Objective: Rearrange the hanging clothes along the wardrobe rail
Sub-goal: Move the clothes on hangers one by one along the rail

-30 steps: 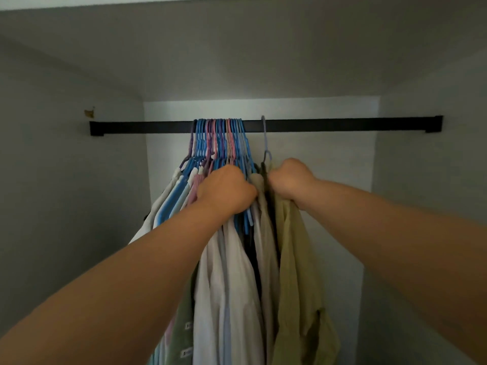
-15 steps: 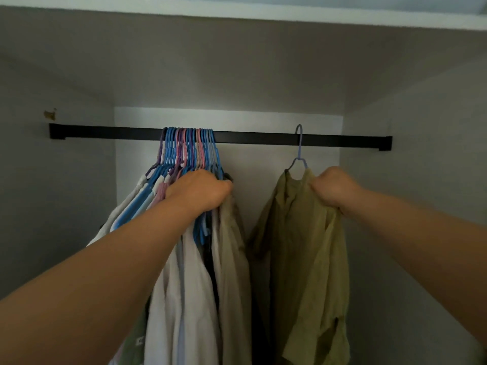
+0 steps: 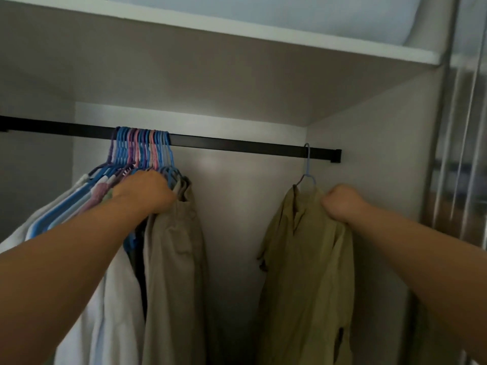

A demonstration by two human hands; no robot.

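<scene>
A black rail [image 3: 237,144] runs across the wardrobe. Several blue, purple and pink hangers [image 3: 142,151] are bunched at its left of centre, carrying white, pale blue and beige clothes [image 3: 174,259]. My left hand [image 3: 147,192] is closed around the shoulders of that bunch. An olive green shirt [image 3: 303,272] hangs alone on a light blue hanger [image 3: 307,164] near the rail's right end. My right hand [image 3: 342,202] grips the shirt's right shoulder in a fist.
A white shelf edge [image 3: 263,30] runs overhead. The wardrobe's right side wall [image 3: 382,193] stands just beyond the green shirt. Metal door frames [image 3: 463,127] are at the far right. A bare stretch of rail lies between the bunch and the shirt.
My right hand has slid the olive shirt on its hanger rightward along the rail, from beside the bunch to near the right end. My left hand stayed on the bunch.
</scene>
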